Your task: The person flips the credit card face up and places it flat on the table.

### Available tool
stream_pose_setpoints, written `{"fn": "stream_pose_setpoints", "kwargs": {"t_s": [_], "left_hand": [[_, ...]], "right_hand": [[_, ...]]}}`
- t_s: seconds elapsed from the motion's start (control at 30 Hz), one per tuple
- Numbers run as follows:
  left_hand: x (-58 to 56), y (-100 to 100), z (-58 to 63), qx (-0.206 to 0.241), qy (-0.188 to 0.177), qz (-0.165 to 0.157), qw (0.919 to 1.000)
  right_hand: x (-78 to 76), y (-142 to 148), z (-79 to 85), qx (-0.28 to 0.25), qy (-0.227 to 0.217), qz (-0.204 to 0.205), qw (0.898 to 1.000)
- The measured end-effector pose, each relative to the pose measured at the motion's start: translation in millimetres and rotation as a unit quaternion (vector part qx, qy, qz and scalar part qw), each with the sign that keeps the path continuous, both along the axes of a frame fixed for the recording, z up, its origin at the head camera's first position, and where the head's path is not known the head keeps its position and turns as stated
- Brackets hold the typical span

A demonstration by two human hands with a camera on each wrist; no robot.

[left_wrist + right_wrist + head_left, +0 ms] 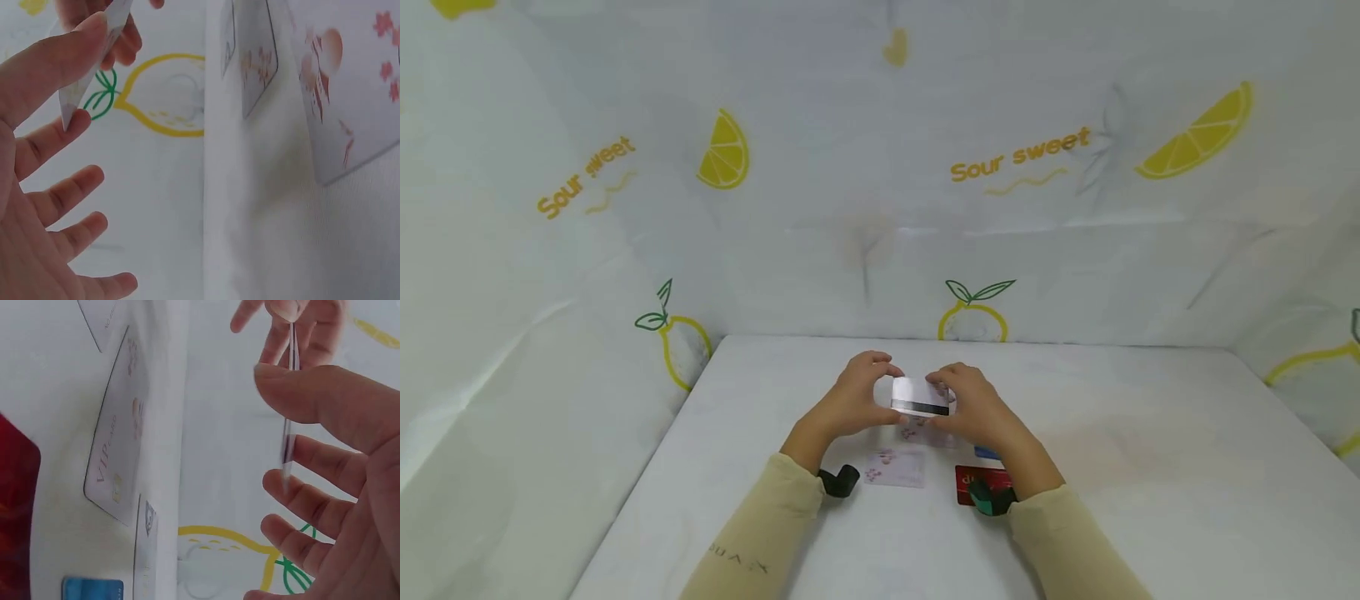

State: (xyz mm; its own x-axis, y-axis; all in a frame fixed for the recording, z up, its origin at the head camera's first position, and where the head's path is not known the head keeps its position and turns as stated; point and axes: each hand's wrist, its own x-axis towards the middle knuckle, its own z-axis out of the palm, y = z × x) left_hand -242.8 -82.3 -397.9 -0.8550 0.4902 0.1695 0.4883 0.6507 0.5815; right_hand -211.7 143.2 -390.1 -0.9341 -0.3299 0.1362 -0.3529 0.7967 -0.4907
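A white plastic card (919, 394) with a black magnetic stripe is held up between both hands in the head view. My left hand (856, 396) pinches its left side between thumb and index finger; the other fingers are spread in the left wrist view. On the opposite side, my right hand (976, 408) pinches the card between thumb and fingers. Seen edge-on in the right wrist view, the card (287, 440) is a thin line. Below the hands lies a pale floral VIP card (115, 434), its print facing up.
Nearer the body lies another pale floral card (895, 469). A red card (973, 477) is partly covered by the right wrist's strap, and a blue card (987, 452) shows beside the right forearm. White lemon-printed sheeting (820, 275) rises behind the white tabletop (1150, 417).
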Motion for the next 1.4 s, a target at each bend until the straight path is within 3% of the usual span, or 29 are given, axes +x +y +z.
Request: {"fn": "stream_pose_setpoints", "kwargs": {"t_s": [0.17, 0.3, 0.43, 0.57, 0.63, 0.8, 0.9, 1.0, 1.13, 1.4], "left_hand": [[11.4, 14, 0.7, -0.044, 0.059, 0.000, 0.9973], [18.9, 25, 1.7, -0.072, 0.090, -0.004, 0.9934], [21.0, 30, 3.3, -0.086, 0.101, 0.004, 0.9912], [19.9, 30, 4.5, -0.084, 0.092, 0.009, 0.9922], [19.4, 28, 4.8, -0.074, 0.074, -0.001, 0.9945], [18.6, 25, 4.9, -0.045, 0.042, -0.023, 0.9978], [18.4, 23, 5.4, -0.030, 0.034, -0.021, 0.9988], [18.1, 20, 6.3, -0.016, 0.021, -0.021, 0.9994], [16.2, 16, 8.5, -0.013, 0.031, -0.022, 0.9992], [13.8, 1, 18.5, -0.036, 0.042, -0.006, 0.9985]], "right_hand": [[7.8, -6, -0.1, 0.049, 0.076, 0.008, 0.996], [11.7, -7, 1.5, 0.069, 0.086, 0.008, 0.994], [14.2, 0, 3.6, 0.045, 0.058, -0.001, 0.997], [15.7, 7, 4.8, -0.073, -0.023, 0.000, 0.997], [15.3, 10, 3.6, -0.151, -0.064, 0.015, 0.986], [11.7, 14, -1.0, -0.307, -0.138, 0.076, 0.939], [10.4, 16, -2.3, -0.357, -0.164, 0.090, 0.915], [10.7, 17, -2.5, -0.376, -0.174, 0.088, 0.906], [10.7, 16, -2.2, -0.368, -0.171, 0.078, 0.911], [8.7, 15, -6.6, -0.255, -0.124, 0.026, 0.958]]}}
